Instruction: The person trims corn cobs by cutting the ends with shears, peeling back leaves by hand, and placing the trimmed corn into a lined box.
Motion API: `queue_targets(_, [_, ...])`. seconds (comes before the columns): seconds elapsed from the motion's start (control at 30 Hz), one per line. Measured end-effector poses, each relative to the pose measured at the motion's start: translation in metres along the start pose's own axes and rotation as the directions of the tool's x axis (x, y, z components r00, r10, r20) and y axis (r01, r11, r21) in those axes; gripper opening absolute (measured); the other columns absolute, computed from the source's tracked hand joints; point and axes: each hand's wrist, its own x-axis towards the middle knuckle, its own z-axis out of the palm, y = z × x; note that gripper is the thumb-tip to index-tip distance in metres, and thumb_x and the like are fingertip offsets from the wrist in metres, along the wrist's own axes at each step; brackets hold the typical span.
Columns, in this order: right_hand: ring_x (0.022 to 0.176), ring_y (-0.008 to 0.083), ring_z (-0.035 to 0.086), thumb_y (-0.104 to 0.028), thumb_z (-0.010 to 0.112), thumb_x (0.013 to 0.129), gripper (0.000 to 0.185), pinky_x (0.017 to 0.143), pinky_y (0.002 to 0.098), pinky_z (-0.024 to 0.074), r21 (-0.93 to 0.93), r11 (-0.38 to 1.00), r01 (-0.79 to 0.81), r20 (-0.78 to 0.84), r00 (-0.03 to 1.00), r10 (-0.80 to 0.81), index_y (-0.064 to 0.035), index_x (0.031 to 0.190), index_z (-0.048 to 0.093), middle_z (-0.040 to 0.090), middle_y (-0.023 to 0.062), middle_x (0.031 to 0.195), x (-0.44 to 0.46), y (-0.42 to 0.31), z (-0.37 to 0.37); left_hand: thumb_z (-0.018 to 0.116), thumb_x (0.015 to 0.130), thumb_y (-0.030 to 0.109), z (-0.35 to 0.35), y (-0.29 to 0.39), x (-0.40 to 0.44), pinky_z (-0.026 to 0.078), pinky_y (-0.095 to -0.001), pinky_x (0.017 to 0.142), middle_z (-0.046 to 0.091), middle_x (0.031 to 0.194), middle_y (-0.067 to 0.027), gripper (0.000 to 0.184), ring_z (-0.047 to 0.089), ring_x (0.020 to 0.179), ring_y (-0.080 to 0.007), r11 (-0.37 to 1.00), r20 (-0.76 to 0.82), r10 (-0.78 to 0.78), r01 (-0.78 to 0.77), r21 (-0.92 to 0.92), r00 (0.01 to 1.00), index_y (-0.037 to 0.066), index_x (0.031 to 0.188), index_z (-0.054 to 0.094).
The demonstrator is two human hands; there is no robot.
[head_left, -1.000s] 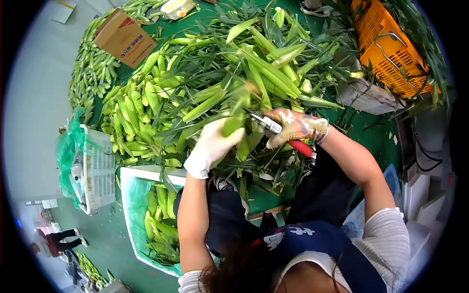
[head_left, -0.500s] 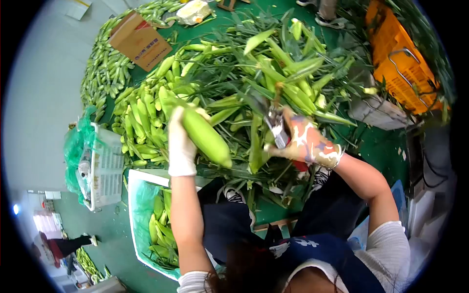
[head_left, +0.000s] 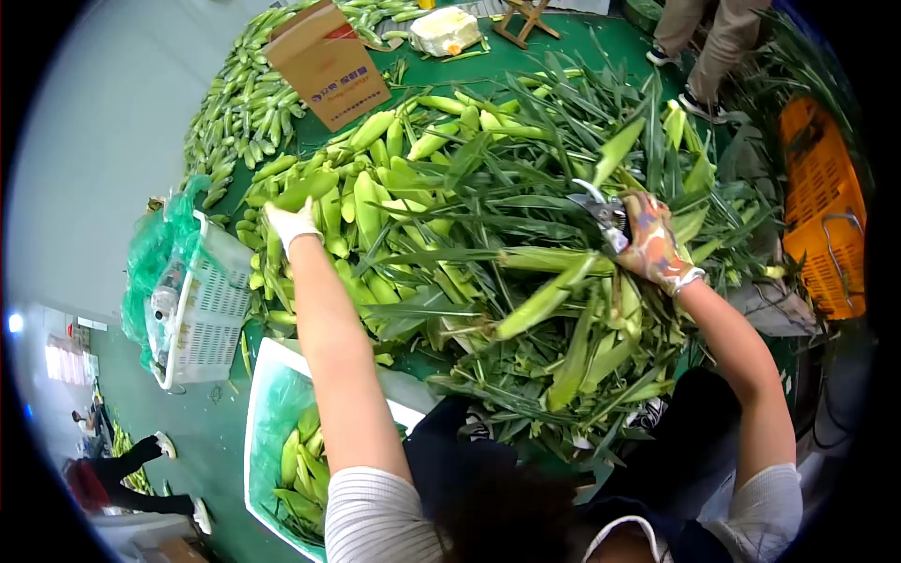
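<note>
My left hand (head_left: 293, 224), in a white glove, is stretched out to the pile of trimmed corn ears (head_left: 367, 208). Its fingers are closed around a green ear of corn (head_left: 310, 190) just above that pile. In a patterned glove, my right hand (head_left: 649, 246) grips pruning shears (head_left: 606, 216), whose metal blades are apart and point up and left. Around and below the shears lies a heap of untrimmed corn with long leaves (head_left: 526, 202). Several leafy ears (head_left: 549, 298) rest on the heap's near side.
A foam box (head_left: 267, 361) lined with green plastic holds corn by my left leg. Beyond it are a white crate (head_left: 211, 310) with green netting, a carton (head_left: 328, 66) and wrapped corn (head_left: 249, 108). An orange crate (head_left: 826, 202) and a person's legs (head_left: 718, 52) are at right; another person (head_left: 117, 474) walks at left.
My left hand has carried the ear of corn away from my body and leftward, over the trimmed pile. My right hand, with the shears, has moved right. The view has shifted.
</note>
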Motion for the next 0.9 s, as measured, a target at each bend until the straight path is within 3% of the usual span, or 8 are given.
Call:
queue_targets(0.13, [0.104,0.0368,0.049,-0.016,0.066,0.067,0.048,0.088,0.0459,0.0379,-0.038,0.988,-0.15,-0.069,0.987,0.147,-0.0029,0.11,0.049,0.051,0.0192,0.11,0.029,0.021,-0.002,0.05,0.093,0.032,0.009,-0.026,-0.048,0.048,-0.0419,0.088,0.059,0.1,-0.0106,0.029,0.058,0.083,-0.0239,0.83,0.216,-0.154,0.008,0.558,0.964,0.003,0.101,0.051])
queue_targets(0.2, [0.104,0.0374,0.049,-0.017,0.068,0.068,0.048,0.088,0.0465,0.0379,-0.082,0.977,-0.199,-0.09,0.977,0.191,-0.003,0.11,0.048,0.051,0.0191,0.109,0.042,0.048,0.001,0.058,0.089,0.025,0.024,-0.027,-0.118,0.049,-0.0309,0.082,0.061,0.105,-0.0114,0.032,0.059,0.087,-0.0202,0.109,0.357,-0.362,-0.341,0.934,0.861,0.004,0.112,0.053])
queue_targets(0.27, [0.109,0.0375,0.048,-0.018,0.073,0.065,0.057,0.09,0.0461,0.0382,-0.132,0.964,-0.231,-0.081,0.972,0.222,-0.0026,0.113,0.047,0.05,0.0196,0.115,0.047,0.081,0.01,0.062,0.085,0.028,0.047,-0.022,-0.235,0.044,-0.0325,0.095,0.055,0.121,-0.0166,0.045,0.055,0.109,-0.0231,0.21,0.461,-0.448,-0.411,0.887,0.766,0.009,0.124,0.05])
queue_targets(0.3, [0.115,0.0376,0.046,-0.017,0.075,0.061,0.069,0.094,0.0448,0.038,-0.254,0.925,-0.281,-0.076,0.96,0.271,0.0005,0.12,0.043,0.047,0.0217,0.124,0.047,0.097,0.024,0.064,0.083,0.031,0.032,-0.036,-0.252,0.039,-0.0393,0.101,0.046,0.133,-0.0196,0.056,0.046,0.122,-0.028,0.231,0.721,-0.429,-0.705,0.67,0.544,0.011,0.132,0.043])
queue_targets(0.37, [0.101,0.0387,0.052,-0.013,0.067,0.069,0.048,0.083,0.0444,0.0437,-0.172,0.963,-0.209,-0.144,0.972,0.185,0.0006,0.111,0.047,0.053,0.0215,0.108,0.038,0.107,0.028,0.066,0.081,0.032,0.034,-0.047,-0.298,0.031,-0.0455,0.106,0.034,0.141,-0.022,0.066,0.034,0.131,-0.0357,0.157,0.816,-0.486,-0.887,0.435,0.314,0.013,0.138,0.037])
queue_targets(0.47, [0.109,0.0394,0.049,-0.014,0.065,0.072,0.057,0.091,0.0431,0.0415,-0.176,0.948,-0.266,-0.092,0.963,0.253,0.003,0.122,0.043,0.048,0.0248,0.12,0.027,0.126,0.046,0.068,0.079,0.032,0.021,-0.062,-0.328,0.026,-0.0491,0.107,0.024,0.145,-0.0258,0.072,0.025,0.132,-0.0456,0.161,0.735,-0.62,-0.872,0.463,0.275,0.016,0.14,0.033])
queue_targets(0.57, [0.118,0.0365,0.046,-0.031,0.061,0.08,0.062,0.096,0.0436,0.039,-0.202,0.924,-0.324,-0.204,0.937,0.284,-0.0027,0.132,0.042,0.047,0.0225,0.128,0.018,0.173,0.108,0.07,0.078,0.023,-0.001,-0.05,-0.325,0.033,-0.0423,0.105,0.037,0.137,-0.0252,0.063,0.038,0.127,-0.0389,0.135,0.736,-0.561,-0.835,0.533,0.379,0.008,0.133,0.042])
queue_targets(0.9, [0.1,0.029,0.058,-0.038,0.062,0.081,0.059,0.085,0.0377,0.0451,-0.055,0.741,-0.669,0.344,0.684,0.643,0.0002,0.125,0.05,0.06,0.014,0.114,0.053,0.079,-0.021,0.067,0.08,0.017,-0.112,0.1,-0.336,0.043,-0.0342,0.092,0.058,0.111,-0.0167,0.043,0.055,0.106,-0.0284,-0.104,0.533,-0.128,-0.545,0.832,0.837,0.001,0.117,0.053])
